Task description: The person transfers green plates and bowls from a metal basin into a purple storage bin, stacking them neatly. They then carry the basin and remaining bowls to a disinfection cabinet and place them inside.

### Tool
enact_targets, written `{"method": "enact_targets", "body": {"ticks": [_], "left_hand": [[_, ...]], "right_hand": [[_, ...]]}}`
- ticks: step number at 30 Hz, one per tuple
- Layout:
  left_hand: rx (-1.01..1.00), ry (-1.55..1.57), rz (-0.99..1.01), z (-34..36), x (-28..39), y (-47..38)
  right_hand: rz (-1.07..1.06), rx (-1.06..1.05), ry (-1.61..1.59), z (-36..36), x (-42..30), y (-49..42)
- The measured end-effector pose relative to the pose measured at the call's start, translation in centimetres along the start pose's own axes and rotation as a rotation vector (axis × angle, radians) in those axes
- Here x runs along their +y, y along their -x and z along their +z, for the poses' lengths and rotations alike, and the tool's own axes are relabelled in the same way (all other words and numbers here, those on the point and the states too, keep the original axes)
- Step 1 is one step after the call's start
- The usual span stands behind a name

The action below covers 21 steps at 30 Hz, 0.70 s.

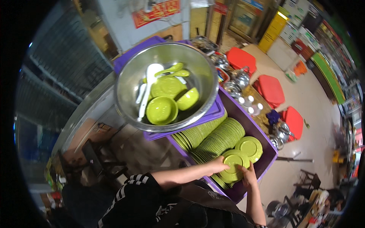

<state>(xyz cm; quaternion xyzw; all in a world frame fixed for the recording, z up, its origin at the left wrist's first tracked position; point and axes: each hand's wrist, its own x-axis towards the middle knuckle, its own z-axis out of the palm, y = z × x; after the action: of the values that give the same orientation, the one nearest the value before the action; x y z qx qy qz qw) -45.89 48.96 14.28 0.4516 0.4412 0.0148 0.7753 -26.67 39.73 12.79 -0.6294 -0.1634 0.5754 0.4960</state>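
Between my two hands are green plates (234,164), underside up, over the near end of a purple plastic bin (263,164). My left hand (218,166) grips their left edge and my right hand (248,174) their right edge; how many plates are held cannot be told. Just beyond lies another overturned green plate (249,146). Rows of green plates (219,136) stand on edge inside the bin. A large steel basin (199,65) rests on a purple lid (212,112) over the bin's far part. It contains green bowls (162,110), green spoons (174,68) and a white ladle (148,88).
Right of the bin, a wooden table (255,95) carries steel teapots (241,78) and small white-capped bottles (253,108). Red stools (268,91) line its far side. A dark wooden stool (99,159) stands at lower left, and more dark furniture (308,182) at lower right.
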Motion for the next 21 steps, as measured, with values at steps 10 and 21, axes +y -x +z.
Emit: {"method": "enact_targets", "body": {"ticks": [10,21], "left_hand": [[0.893,-0.42,0.655,-20.4,9.9,21.8],[0.659,-0.234,-0.315,-31.7,10.3,13.9]], "right_hand": [[-0.668,-0.218,0.834,8.5,-14.0,0.9],[-0.569,-0.529,1.391,37.7,-18.2,-14.6]]}}
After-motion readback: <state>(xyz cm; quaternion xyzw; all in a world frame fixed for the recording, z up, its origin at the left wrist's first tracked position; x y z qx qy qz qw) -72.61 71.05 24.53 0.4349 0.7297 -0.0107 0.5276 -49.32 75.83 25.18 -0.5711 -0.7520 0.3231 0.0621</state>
